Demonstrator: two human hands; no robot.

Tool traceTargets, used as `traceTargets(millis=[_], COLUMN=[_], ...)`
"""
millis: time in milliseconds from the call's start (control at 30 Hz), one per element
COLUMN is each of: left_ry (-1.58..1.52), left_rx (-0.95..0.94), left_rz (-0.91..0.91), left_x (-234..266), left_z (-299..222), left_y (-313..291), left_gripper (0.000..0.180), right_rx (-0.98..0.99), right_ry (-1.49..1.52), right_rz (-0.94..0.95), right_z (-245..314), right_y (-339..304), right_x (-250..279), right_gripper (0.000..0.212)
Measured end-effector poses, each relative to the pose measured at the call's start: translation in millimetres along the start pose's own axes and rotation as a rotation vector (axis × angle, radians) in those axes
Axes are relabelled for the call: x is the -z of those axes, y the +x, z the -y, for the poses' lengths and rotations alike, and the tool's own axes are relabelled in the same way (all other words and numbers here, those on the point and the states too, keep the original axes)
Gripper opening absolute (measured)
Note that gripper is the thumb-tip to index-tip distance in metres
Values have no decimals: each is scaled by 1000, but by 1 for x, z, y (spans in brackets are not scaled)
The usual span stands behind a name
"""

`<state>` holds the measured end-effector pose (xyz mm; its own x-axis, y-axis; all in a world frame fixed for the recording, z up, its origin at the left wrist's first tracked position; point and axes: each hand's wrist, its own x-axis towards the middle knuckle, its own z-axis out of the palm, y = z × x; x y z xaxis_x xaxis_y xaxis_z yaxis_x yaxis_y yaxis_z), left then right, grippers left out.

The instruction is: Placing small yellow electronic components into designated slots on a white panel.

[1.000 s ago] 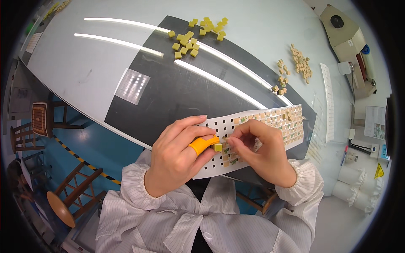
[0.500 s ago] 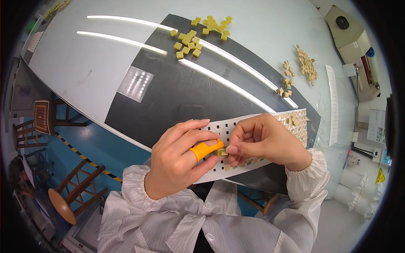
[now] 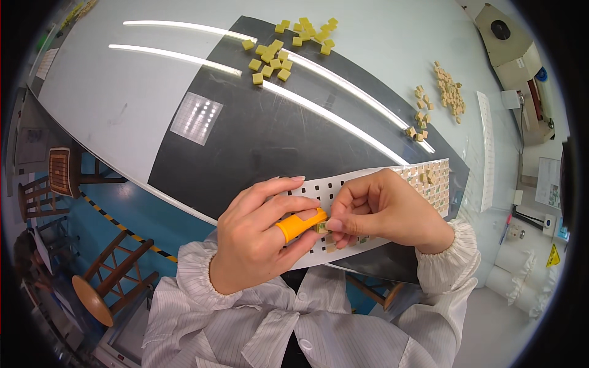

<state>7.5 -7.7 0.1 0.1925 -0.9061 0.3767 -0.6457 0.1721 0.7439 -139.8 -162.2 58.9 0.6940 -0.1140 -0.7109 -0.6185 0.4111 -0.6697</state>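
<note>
My left hand (image 3: 248, 233) wears an orange finger sleeve (image 3: 297, 226), open over part of the finger. Between its thumb and finger it pinches a small yellow-green block (image 3: 321, 227). Thumb and fingertips of my right hand (image 3: 392, 211) are closed against the right side of that block; whatever they pinch is too small to make out. Both hands are above a long white sheet (image 3: 299, 262) with rows of black square holes. Small tan and greenish squares (image 3: 438, 187) cover its right part, and a few loose pieces (image 3: 428, 176) lie on top.
Yellow foam-like cubes (image 3: 268, 55) lie scattered at the far side of a dark mat (image 3: 245, 144). Small tan blocks (image 3: 451, 92) are heaped at the far right, with several more (image 3: 419, 133) nearer the sheet. A beige machine (image 3: 506, 43) stands at the right, stools (image 3: 92, 300) at the left.
The right fingertips have shifted slightly and now cover more of the small block. The left hand and sheet stay nearly in place; the view has moved a little.
</note>
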Motion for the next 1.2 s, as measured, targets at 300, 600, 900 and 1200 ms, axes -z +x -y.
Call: traceTargets(millis=[300,600,900,1200], left_ry=[0,-8,-6,20], left_rx=[-20,-12,-20,-29], left_rz=[8,18,9,5], left_x=[0,1,1,0], left_z=[1,1,1,1], left_y=[0,-1,-1,-1], left_gripper=[21,21,20,20], right_rx=[19,12,1,109], right_ry=[5,-3,-17,-206], right_rz=[9,7,-1,-131], right_z=[-2,-1,0,-8], right_y=[0,0,0,-4], right_x=[0,-1,-2,-18], right_gripper=[14,16,17,17])
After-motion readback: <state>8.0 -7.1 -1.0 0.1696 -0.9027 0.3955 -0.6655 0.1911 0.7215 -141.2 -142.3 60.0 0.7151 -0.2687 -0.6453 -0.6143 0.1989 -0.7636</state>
